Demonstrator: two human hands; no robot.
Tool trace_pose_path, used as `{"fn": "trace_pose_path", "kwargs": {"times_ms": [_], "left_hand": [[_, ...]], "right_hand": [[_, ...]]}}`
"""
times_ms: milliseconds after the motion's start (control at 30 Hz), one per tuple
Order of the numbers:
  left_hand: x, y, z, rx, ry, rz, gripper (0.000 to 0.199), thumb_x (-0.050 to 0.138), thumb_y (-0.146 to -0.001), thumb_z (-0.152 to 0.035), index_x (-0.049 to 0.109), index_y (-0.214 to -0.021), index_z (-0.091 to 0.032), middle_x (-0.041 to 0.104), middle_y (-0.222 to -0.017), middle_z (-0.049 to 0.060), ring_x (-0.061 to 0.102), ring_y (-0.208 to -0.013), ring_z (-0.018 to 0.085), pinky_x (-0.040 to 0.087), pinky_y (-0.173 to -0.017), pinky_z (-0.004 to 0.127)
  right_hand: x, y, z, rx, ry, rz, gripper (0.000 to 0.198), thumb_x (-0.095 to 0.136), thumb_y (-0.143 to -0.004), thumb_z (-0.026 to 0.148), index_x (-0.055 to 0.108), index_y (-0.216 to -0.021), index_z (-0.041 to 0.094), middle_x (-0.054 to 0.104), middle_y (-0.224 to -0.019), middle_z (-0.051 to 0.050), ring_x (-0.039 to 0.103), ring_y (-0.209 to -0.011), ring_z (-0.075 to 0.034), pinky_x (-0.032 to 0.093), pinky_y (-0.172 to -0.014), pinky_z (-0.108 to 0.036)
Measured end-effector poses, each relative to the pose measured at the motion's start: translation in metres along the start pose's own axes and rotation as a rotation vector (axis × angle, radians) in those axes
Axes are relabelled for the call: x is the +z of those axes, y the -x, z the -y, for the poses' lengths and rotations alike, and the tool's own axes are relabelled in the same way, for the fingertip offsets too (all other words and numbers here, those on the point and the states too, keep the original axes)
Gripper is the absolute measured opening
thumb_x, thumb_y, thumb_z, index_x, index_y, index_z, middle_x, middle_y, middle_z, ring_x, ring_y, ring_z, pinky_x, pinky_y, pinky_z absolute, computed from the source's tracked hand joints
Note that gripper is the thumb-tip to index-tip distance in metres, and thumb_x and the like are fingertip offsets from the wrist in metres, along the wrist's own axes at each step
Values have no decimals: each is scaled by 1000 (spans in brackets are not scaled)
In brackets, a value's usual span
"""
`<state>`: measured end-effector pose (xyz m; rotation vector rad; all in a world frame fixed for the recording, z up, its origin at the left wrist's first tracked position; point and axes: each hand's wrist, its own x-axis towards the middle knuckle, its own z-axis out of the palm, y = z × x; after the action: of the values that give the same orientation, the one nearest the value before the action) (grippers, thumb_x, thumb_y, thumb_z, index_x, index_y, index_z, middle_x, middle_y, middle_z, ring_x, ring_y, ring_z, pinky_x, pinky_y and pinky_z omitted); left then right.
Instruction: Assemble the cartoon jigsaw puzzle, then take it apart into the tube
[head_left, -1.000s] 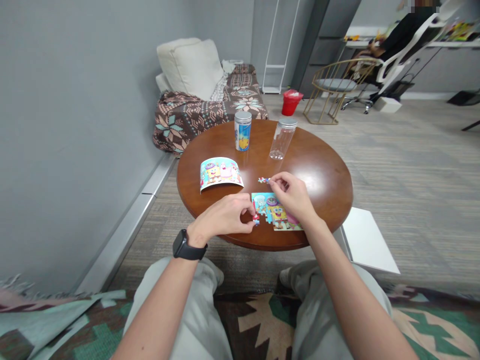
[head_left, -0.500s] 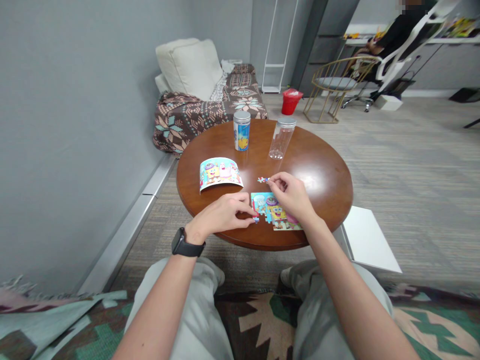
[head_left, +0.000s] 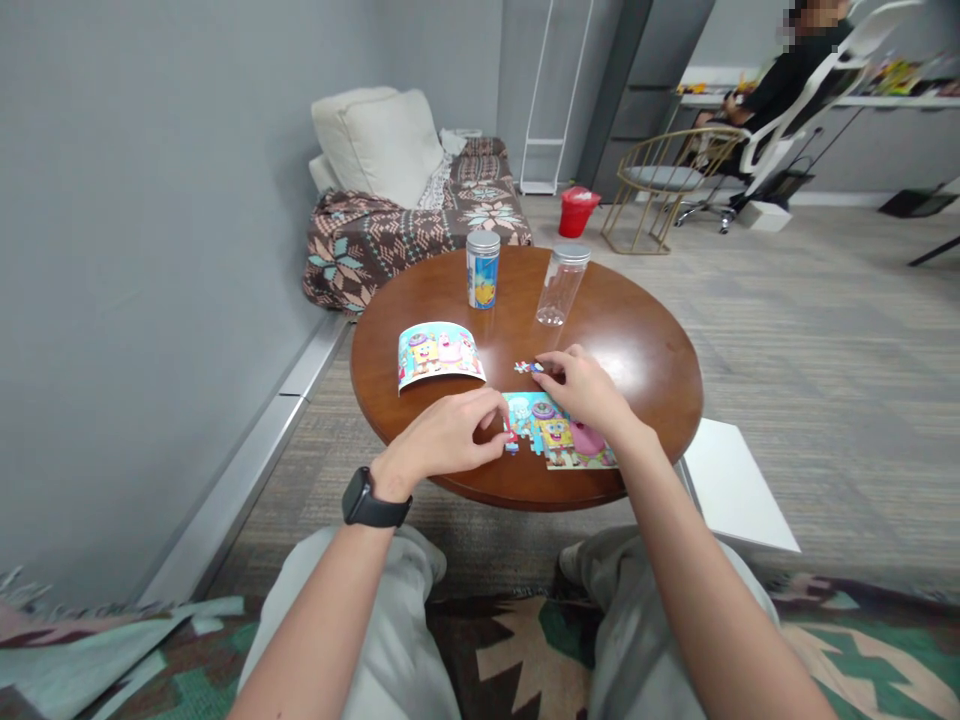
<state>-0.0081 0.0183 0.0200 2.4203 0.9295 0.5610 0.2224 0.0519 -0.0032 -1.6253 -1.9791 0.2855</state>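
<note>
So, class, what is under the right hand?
The puzzle reaches beneath the right hand, its pink figure partly showing; the hand hides its upper right area, so pieces there cannot be seen.

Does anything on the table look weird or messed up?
Nothing looks spilled or broken. One thing is a bit odd: the picture card doesn't lie flat, but bows up like a little arch. The puzzle also has a jagged gap at its lower left, and some loose pieces lie beyond it, by the right hand.
</note>
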Motion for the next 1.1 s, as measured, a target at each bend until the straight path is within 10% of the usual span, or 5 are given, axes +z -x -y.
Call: {"fn": "trace_pose_path", "kwargs": {"times_ms": [500, 1100], "left_hand": [[0, 1, 4, 29, 22, 37, 37, 70, -79, -44, 61, -104, -18, 52, -79, -2, 49, -68, 13, 41, -65, 26], [7, -11, -11, -209, 599, -192, 13, 67, -83, -27, 64, -87, -15, 71, -83, 3, 68, -77, 14, 54, -73, 26]], "right_hand": [[-4, -4, 3, 111, -187, 84, 8, 61, -77, 12, 62, -73, 19, 66, -75, -2, 60, -71, -16, 46, -72, -29], [-2, 54, 48, 108, -808, 99, 28, 61, -83, 39, 52, -104, 21, 64, -82, -2, 60, -71, -16, 45, -61, -28]]}}
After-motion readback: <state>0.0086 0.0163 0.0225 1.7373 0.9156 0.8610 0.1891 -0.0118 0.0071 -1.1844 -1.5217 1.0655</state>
